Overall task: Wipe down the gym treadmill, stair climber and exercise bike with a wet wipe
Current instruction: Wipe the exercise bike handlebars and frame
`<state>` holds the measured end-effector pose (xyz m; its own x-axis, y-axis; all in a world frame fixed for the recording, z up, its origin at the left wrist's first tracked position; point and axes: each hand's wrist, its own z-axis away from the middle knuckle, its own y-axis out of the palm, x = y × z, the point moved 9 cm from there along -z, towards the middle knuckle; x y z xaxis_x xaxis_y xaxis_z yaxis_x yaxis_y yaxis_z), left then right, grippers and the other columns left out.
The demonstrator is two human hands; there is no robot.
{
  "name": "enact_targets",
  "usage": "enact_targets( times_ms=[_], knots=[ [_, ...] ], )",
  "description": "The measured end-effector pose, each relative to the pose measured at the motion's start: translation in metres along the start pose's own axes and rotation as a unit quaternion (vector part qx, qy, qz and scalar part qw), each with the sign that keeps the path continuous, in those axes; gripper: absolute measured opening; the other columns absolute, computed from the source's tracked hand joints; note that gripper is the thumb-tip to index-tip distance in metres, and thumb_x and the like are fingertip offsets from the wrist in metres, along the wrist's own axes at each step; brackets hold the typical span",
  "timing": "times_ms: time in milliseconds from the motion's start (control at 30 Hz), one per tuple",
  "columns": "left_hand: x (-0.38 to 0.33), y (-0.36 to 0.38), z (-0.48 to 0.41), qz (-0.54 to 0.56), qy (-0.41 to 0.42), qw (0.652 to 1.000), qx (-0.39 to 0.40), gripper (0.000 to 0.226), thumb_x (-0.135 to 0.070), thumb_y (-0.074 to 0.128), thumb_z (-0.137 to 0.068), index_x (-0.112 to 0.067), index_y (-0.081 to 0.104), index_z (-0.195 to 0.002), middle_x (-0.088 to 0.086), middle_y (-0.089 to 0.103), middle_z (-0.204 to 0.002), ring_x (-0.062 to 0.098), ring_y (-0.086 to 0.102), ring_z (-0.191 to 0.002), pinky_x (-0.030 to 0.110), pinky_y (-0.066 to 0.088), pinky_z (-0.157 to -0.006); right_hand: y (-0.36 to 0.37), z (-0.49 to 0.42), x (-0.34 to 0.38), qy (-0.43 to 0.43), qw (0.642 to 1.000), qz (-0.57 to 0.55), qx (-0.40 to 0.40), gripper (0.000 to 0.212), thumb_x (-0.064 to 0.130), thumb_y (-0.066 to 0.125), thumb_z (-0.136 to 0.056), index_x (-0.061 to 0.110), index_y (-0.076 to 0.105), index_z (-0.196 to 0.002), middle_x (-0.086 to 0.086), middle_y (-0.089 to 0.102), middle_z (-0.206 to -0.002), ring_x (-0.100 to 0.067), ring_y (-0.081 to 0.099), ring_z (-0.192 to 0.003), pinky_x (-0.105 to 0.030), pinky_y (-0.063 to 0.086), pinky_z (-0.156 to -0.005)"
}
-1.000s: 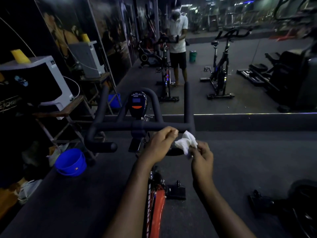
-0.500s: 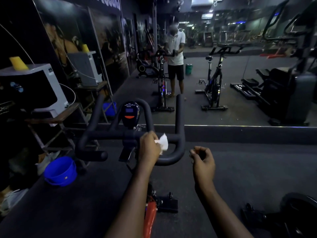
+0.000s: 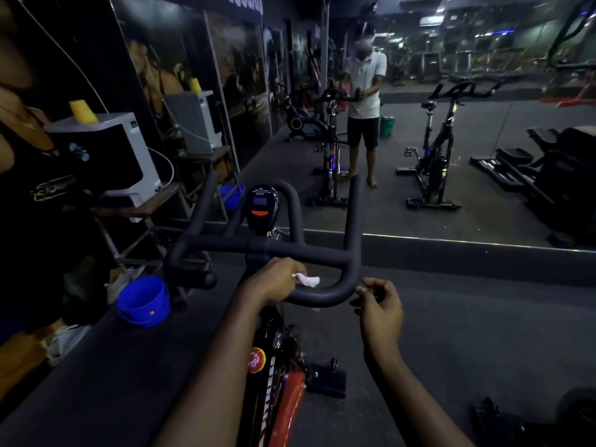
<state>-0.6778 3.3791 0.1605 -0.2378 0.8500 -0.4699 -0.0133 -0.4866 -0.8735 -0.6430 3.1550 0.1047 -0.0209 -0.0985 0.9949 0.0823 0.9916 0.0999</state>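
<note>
— White and crumpled, is that the wet wipe [image 3: 308, 281]?
— Yes. The left hand [image 3: 277, 279] holds it down on the handlebar [image 3: 264, 248] of the exercise bike [image 3: 285, 401]. Its fingers curl over the bar and the wipe. A bit of wipe sticks out at the hand's right side.
— And the right hand [image 3: 380, 306]?
— It holds nothing. Its fingers are loosely bent, just beside the bar's round bend.
— What could go wrong?
— The wipe is small and soft. I think it could bunch up, slip out from under the fingers and drop on the dark floor [image 3: 483, 333]. The bar is round with lots of curves, so the underside might get missed.
— Anything else?
— The little screen [image 3: 261, 204] looks smooth and shiny. A very wet wipe might drip on it.
— What is the bar like?
— Black, thick and dull, maybe foam. It curves up like horns.
</note>
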Motion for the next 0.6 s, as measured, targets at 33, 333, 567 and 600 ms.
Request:
enact_targets(
  times_ms=[33, 333, 567, 600],
  knots=[
    [0.007, -0.006, 0.002, 0.004, -0.002, 1.0, -0.007, 0.029, -0.004, 0.048, -0.089, -0.022, 0.07, -0.082, 0.005, 0.069, -0.086, 0.026, 0.068, -0.091, 0.035, 0.052, -0.077, 0.001, 0.001, 0.0, -0.001, 1.0, 0.001, 0.005, 0.016, 0.005, 0.064, -0.094, 0.021, 0.066, -0.09, 0.003, 0.072, -0.084, -0.018, 0.07, -0.072, -0.034, 0.055, -0.068],
    [0.03, -0.015, 0.014, 0.082, -0.056, 0.992, -0.078, 0.038, -0.003, 0.047, -0.087, -0.029, 0.071, -0.073, 0.002, 0.071, -0.08, 0.015, 0.067, -0.075, 0.01, 0.039, -0.047, -0.003, -0.004, -0.001, 0.002, 1.0, 0.008, -0.001, 0.014, 0.005, 0.063, -0.093, 0.018, 0.065, -0.09, 0.003, 0.071, -0.082, -0.018, 0.069, -0.07, -0.046, 0.057, -0.075],
    [0.037, -0.013, 0.028, 0.174, -0.039, 0.979, -0.098, 0.045, 0.002, 0.043, -0.096, -0.028, 0.068, -0.074, 0.003, 0.07, -0.073, 0.003, 0.065, -0.053, 0.017, 0.047, -0.048, 0.031, 0.006, 0.013, -0.028, 0.999, 0.002, 0.032, 0.017, -0.003, 0.062, -0.088, 0.014, 0.068, -0.089, -0.007, 0.072, -0.085, -0.02, 0.066, -0.082, -0.05, 0.056, -0.083],
    [0.037, -0.014, 0.028, 0.163, -0.039, 0.982, -0.09, 0.045, 0.001, 0.045, -0.097, -0.028, 0.068, -0.072, 0.004, 0.07, -0.074, 0.001, 0.064, -0.052, 0.015, 0.046, -0.047, 0.033, 0.006, 0.014, -0.034, 0.999, 0.0, 0.035, 0.017, -0.004, 0.062, -0.088, 0.013, 0.068, -0.089, -0.007, 0.071, -0.085, -0.016, 0.064, -0.08, -0.047, 0.055, -0.083]
  ],
)
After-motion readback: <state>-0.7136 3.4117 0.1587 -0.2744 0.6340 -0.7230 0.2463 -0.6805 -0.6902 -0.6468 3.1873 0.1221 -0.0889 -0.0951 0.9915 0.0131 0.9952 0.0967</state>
